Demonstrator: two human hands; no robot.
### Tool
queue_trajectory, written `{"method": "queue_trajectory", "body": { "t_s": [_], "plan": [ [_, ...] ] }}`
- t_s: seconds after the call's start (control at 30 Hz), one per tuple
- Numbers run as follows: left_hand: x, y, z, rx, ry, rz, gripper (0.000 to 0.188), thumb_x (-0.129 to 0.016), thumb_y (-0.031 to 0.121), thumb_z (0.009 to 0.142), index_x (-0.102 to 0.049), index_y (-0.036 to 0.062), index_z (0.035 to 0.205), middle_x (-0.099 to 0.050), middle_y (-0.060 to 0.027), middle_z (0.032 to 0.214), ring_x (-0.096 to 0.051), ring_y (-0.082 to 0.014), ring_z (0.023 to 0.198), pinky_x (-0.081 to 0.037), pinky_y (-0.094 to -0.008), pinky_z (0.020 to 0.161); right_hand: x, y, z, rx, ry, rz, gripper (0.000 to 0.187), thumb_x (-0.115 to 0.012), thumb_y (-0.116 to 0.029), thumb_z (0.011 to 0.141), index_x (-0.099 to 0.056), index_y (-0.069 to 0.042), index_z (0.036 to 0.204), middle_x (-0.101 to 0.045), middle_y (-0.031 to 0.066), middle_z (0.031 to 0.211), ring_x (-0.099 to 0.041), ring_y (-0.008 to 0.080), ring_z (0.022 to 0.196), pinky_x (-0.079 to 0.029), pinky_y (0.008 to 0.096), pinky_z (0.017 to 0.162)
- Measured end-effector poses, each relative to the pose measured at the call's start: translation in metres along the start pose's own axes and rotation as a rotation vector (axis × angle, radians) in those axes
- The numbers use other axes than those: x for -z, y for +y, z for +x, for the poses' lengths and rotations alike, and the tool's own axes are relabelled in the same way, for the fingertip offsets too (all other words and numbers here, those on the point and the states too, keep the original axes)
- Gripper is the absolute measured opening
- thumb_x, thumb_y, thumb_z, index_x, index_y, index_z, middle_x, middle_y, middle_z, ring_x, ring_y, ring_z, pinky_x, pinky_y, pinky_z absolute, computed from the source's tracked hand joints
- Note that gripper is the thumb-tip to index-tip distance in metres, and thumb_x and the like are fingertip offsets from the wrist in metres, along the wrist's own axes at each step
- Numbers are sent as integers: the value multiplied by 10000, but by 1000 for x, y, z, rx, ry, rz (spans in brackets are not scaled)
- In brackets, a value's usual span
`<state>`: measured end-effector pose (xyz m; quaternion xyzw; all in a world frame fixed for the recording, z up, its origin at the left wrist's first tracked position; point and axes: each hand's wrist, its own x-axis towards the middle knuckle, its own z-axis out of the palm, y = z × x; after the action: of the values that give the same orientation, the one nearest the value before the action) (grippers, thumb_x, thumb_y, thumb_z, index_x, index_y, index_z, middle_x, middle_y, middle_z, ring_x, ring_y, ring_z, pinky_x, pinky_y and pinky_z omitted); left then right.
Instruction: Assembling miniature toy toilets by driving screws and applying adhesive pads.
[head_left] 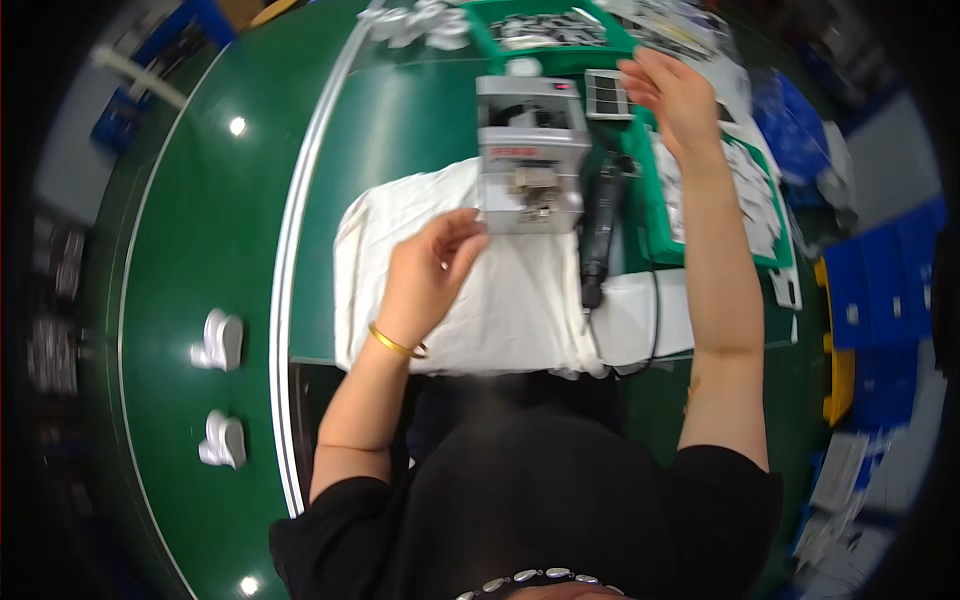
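My left hand [425,275], with a gold bangle at the wrist, is half curled beside the lower left corner of a grey screw feeder [532,140]. A gap shows between its thumb and fingers, and I see nothing held there. The feeder has a small red display and a metal mechanism in its front opening. My right hand [680,100] reaches to the far right, above the near green bin, with loosely bent fingers and nothing visible in them. To the feeder's right lies a black electric screwdriver [600,225] with a cable.
A white cloth [400,220] covers the near part of the green table. Small white parts fill the near green bin [655,235]; another green bin [487,45] stands behind the feeder. A gridded tray [605,95] sits between them. Blue bins [880,300] stand at the right.
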<state>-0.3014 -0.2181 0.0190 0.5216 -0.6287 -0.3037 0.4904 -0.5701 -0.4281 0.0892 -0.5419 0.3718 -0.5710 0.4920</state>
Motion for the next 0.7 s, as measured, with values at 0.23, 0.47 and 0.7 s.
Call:
{"method": "queue_trajectory", "body": {
  "t_s": [0.23, 0.47, 0.7],
  "plan": [
    [220, -61, -40, 284, 330, 1149, 631, -806, 218, 747, -528, -2, 1269, -640, -243, 1149, -627, -389, 1052, -502, -435, 909, 12, 23, -105, -123, 53, -160, 206, -661, -165, 936, -668, 9, 1048, -706, 79, 874, -626, 92, 693, -475, 197, 587],
    [316, -108, -104, 899, 282, 1034, 803, -821, 293, 642, -497, 10, 1320, -626, -247, 1198, -625, -409, 1062, -489, -425, 969, 6, 36, -147, -129, 41, -100, 178, -649, -149, 946, -665, -14, 1061, -704, 69, 838, -628, 75, 656, -475, 172, 552],
    [165, -41, -59, 274, 122, -69, 550, -740, 89, 833, -506, -11, 1321, -637, -76, 1082, -619, -145, 970, -529, -285, 809, -93, 41, -207, -300, -336, -42, 353, -660, -41, 888, -577, -5, 1229, -680, 121, 1052, -658, 161, 909, -532, 262, 772]
  ]
}}
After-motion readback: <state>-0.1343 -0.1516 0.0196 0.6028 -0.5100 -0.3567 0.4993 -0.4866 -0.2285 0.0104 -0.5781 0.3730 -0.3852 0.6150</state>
